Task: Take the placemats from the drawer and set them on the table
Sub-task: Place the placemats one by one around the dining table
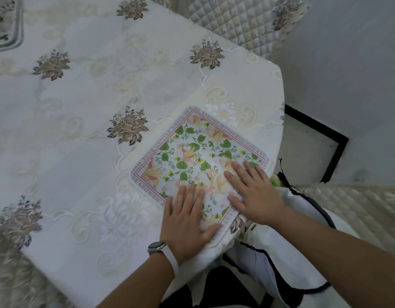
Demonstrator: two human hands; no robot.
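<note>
A square floral placemat (pixel 192 152) with green leaves, peach flowers and a lettered pink border lies flat on the table (pixel 85 90), near its right front corner, turned like a diamond. My left hand (pixel 187 221) presses flat on the mat's near corner, fingers straight, a watch with a white band on the wrist. My right hand (pixel 252 192) lies flat on the mat's right part, fingers spread and straight. Another placemat (pixel 5 21) shows partly at the far left edge of the table. No drawer is in view.
The table wears a cream embroidered cloth with brown rose motifs. A quilted chair back (pixel 241 21) stands behind the far right corner. A quilted cushion (pixel 352 205) sits at right. White walls and a dark-edged floor strip (pixel 325 138) lie to the right.
</note>
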